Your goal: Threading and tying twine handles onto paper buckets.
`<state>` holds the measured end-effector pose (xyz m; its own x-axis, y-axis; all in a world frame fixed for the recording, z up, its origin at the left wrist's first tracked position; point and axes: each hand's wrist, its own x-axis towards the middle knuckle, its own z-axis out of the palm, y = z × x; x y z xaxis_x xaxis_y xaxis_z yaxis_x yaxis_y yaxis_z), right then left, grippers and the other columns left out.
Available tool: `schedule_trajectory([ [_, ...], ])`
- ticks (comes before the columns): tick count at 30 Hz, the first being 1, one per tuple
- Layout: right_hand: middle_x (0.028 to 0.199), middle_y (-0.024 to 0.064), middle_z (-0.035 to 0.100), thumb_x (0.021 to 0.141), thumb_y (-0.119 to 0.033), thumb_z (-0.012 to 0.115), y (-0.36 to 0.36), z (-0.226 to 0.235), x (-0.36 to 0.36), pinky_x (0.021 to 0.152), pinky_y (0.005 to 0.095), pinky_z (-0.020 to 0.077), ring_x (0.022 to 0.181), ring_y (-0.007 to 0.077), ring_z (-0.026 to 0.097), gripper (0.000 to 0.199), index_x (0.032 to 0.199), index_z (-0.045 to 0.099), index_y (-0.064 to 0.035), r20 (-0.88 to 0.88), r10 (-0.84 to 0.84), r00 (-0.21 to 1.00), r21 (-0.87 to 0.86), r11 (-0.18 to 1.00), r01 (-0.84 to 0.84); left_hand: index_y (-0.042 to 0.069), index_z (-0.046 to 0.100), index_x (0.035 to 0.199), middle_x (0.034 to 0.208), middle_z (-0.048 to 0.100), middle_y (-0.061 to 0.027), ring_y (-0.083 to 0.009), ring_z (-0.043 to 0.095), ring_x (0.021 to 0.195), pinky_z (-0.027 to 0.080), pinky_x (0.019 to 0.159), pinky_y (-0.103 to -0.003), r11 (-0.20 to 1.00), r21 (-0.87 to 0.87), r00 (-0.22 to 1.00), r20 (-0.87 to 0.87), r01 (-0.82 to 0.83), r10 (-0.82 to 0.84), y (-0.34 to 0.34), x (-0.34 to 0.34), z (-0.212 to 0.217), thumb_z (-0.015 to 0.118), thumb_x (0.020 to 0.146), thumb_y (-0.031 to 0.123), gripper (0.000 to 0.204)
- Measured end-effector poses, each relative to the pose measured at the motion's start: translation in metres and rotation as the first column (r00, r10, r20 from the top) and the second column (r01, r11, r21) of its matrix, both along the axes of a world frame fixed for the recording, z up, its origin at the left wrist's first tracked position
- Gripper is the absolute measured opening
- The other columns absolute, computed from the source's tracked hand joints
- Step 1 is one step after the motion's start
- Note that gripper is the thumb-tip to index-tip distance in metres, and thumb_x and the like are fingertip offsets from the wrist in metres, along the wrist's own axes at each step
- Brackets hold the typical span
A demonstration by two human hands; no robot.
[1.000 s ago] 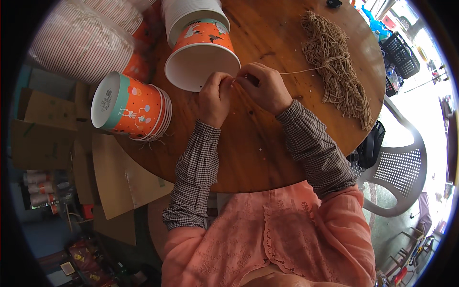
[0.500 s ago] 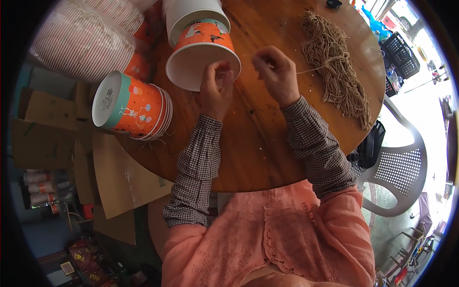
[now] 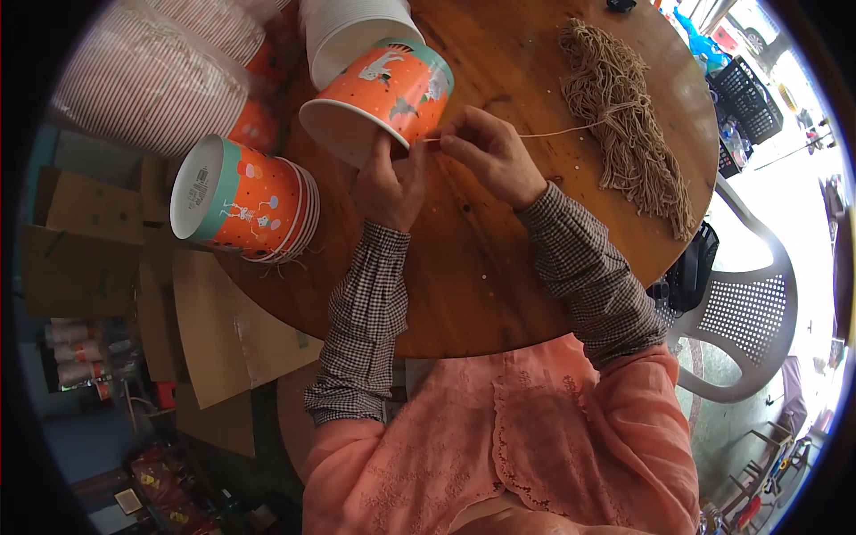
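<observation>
Your left hand [image 3: 390, 189] has its grip closed on the rim of the orange paper tub [image 3: 392, 85], fingers inside its mouth. The tub is tipped on its side over the wooden worktop [image 3: 464, 285], in front of the white tub stack [image 3: 361, 40]. Your right hand [image 3: 493, 156] has its grip pinched on a tan string [image 3: 553, 134] beside that rim. The string runs back to the string bundle [image 3: 620, 116]. If you pull hard, the bundle could tangle, or the paper rim could bend. If your left fingers loosen, the tub could roll. A bump could knock the lying orange tubs [image 3: 254, 201] off the edge.
</observation>
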<state>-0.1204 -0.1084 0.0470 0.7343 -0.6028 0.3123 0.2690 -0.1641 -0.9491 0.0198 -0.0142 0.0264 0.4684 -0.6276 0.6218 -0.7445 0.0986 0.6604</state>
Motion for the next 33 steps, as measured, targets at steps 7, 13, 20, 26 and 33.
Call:
schedule_trajectory([
  [7,0.101,0.0116,0.062,0.084,-0.005,0.062,0.025,0.005,0.003,0.080,0.0309,0.0534,0.091,0.0191,0.063,0.012,0.091,0.056,0.0018,0.128,-0.264,0.956,-0.159,0.946,0.282,0.001,0.056,0.115,0.081,0.068,-0.0124,-0.0206,0.070,0.072,0.056,0.063,-0.031,0.993,0.065,0.992,-0.087,0.097,-0.091,0.008,-0.016,0.017,0.065,0.087,0.019,0.034],
  [13,0.101,0.0129,0.060,0.082,-0.005,0.062,0.028,0.009,0.001,0.077,0.0317,0.0543,0.088,0.0218,0.064,0.012,0.091,0.057,0.0022,0.098,-0.373,0.923,-0.234,0.893,0.385,0.000,0.051,0.121,0.084,0.069,-0.0129,-0.0201,0.070,0.073,0.057,0.065,-0.030,0.984,0.135,0.993,-0.056,0.113,-0.107,0.010,-0.027,0.024,0.064,0.088,0.017,0.039],
  [20,0.098,0.0125,0.061,0.082,-0.004,0.062,0.026,0.009,0.000,0.076,0.0315,0.0540,0.086,0.0215,0.065,0.013,0.092,0.057,0.0023,0.109,-0.413,0.904,-0.247,0.870,0.427,-0.001,0.050,0.121,0.087,0.069,-0.0145,-0.0208,0.071,0.074,0.058,0.064,-0.030,0.974,0.180,0.985,-0.131,0.134,-0.112,0.008,-0.029,0.021,0.063,0.088,0.017,0.039],
  [26,0.100,0.0111,0.063,0.085,-0.002,0.060,0.025,0.011,-0.001,0.076,0.0310,0.0531,0.087,0.0192,0.065,0.011,0.094,0.056,0.0024,0.193,-0.384,0.903,-0.233,0.876,0.422,0.000,0.056,0.114,0.087,0.068,-0.0144,-0.0226,0.070,0.071,0.057,0.061,-0.032,0.988,0.072,0.990,0.031,0.135,-0.138,0.003,-0.024,0.007,0.063,0.088,0.016,0.031],
  [33,0.104,0.0087,0.063,0.091,-0.004,0.055,0.021,0.010,0.000,0.078,0.0266,0.0502,0.089,0.0117,0.061,0.008,0.097,0.053,0.0008,0.342,-0.269,0.900,0.255,0.949,0.187,-0.002,0.057,0.114,0.102,0.065,-0.0122,-0.0183,0.064,0.092,0.053,0.077,-0.031,0.968,0.091,0.968,-0.112,0.235,-0.225,0.003,-0.028,0.013,0.059,0.092,0.014,0.027],
])
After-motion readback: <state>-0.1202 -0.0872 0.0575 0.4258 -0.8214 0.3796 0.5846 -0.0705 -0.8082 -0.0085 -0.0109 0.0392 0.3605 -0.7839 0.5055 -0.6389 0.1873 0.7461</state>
